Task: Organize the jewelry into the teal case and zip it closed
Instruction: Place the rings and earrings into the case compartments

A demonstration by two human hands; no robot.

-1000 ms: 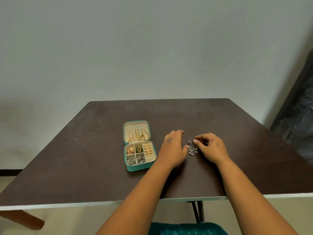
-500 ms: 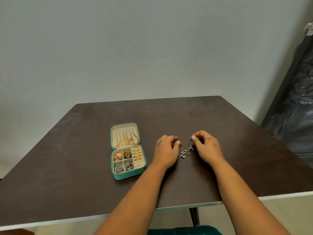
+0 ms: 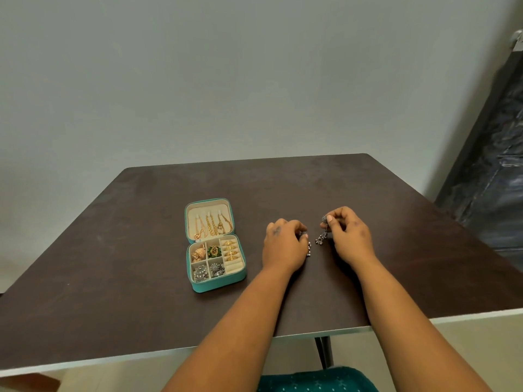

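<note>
The teal case lies open on the dark table, left of my hands. Gold chains hang in its lid. Its tray holds gold rings, a green piece and silver pieces in separate compartments. My left hand pinches one silver dangling earring, its beads hanging just above the table. My right hand pinches the other silver earring by its top, lifted a little off the table. The two earrings hang apart, with a small gap between them.
The brown table has a white front edge close to my body. A grey wall stands behind it. A dark panel leans at the right. A table leg shows below the front edge.
Both hands took hold of the silver earrings and pulled them apart; the right hand rose slightly. The camera view shifted, so the case appears further left.
</note>
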